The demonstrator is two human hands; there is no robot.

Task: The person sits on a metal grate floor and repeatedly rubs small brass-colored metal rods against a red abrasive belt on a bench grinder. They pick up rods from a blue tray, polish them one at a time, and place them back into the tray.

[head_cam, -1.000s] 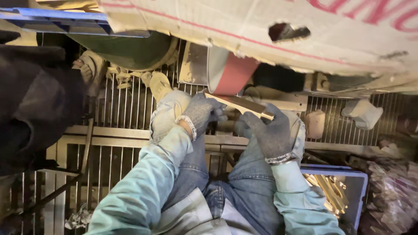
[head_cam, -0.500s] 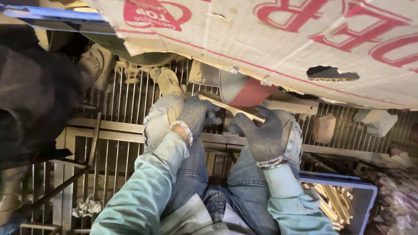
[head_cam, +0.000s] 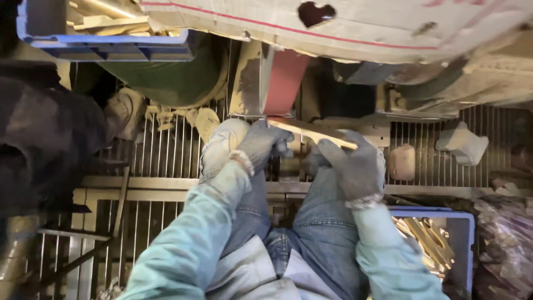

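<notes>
Both my hands wear grey work gloves and grip one long brass-coloured metal piece (head_cam: 311, 132). My left hand (head_cam: 261, 145) holds its left end, my right hand (head_cam: 351, 168) holds its right end. The piece lies against the lower edge of a red-brown sanding belt (head_cam: 284, 83) on a dusty machine just above my knees. My light blue sleeves and jeans fill the lower middle of the view.
A blue crate (head_cam: 105, 44) with brass pieces sits at top left, another blue crate (head_cam: 438, 233) with brass parts at lower right. A metal grate floor (head_cam: 161, 161) lies below. A worn cardboard sheet (head_cam: 388, 28) covers the machine top. A dark bulky shape (head_cam: 44, 139) stands at left.
The view has shifted so the belt and both hands sit more central. Both hands keep hold of the brass piece at the belt.
</notes>
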